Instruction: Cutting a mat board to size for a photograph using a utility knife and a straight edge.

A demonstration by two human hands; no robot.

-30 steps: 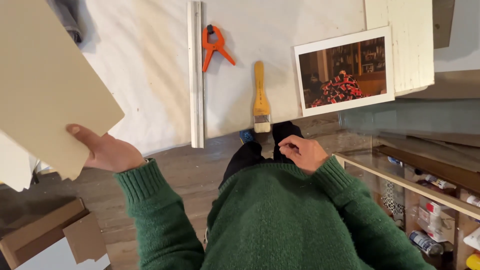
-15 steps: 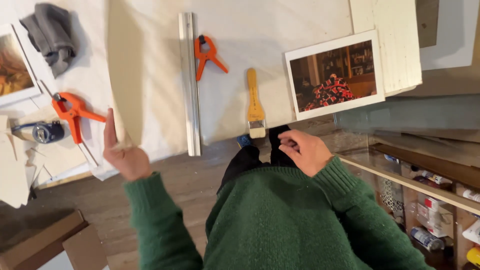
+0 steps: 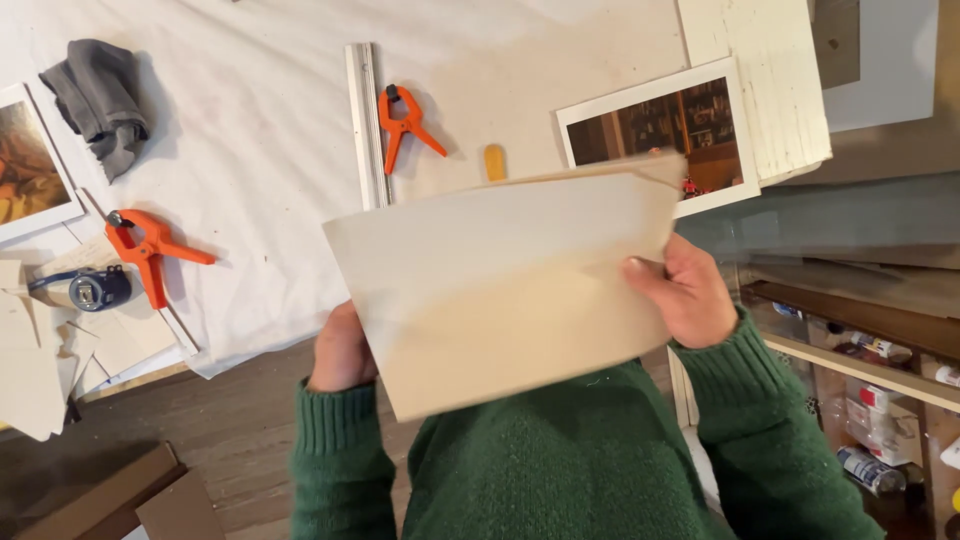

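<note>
I hold a thin, pale beige board (image 3: 510, 285) flat in front of my chest with both hands. My left hand (image 3: 342, 352) grips its lower left edge from behind. My right hand (image 3: 685, 292) grips its right edge, thumb on top. The board hides most of a brush with a yellow handle (image 3: 495, 162) and the lower left of a white-bordered photo print (image 3: 680, 135) on the white table cover (image 3: 250, 150). My sleeves are dark green.
A metal ruler (image 3: 366, 125) and an orange spring clamp (image 3: 405, 122) lie beyond the board. Further left are another orange clamp (image 3: 148, 250), a tape measure (image 3: 95, 288), a grey cloth (image 3: 98, 100) and a second print (image 3: 30, 165). A white plank (image 3: 765, 85) lies right; shelves with cans (image 3: 870, 400) stand lower right.
My left hand swung the board from the left side to the middle, turning it flat toward me. My right hand rose from my lap and took hold of its right edge.
</note>
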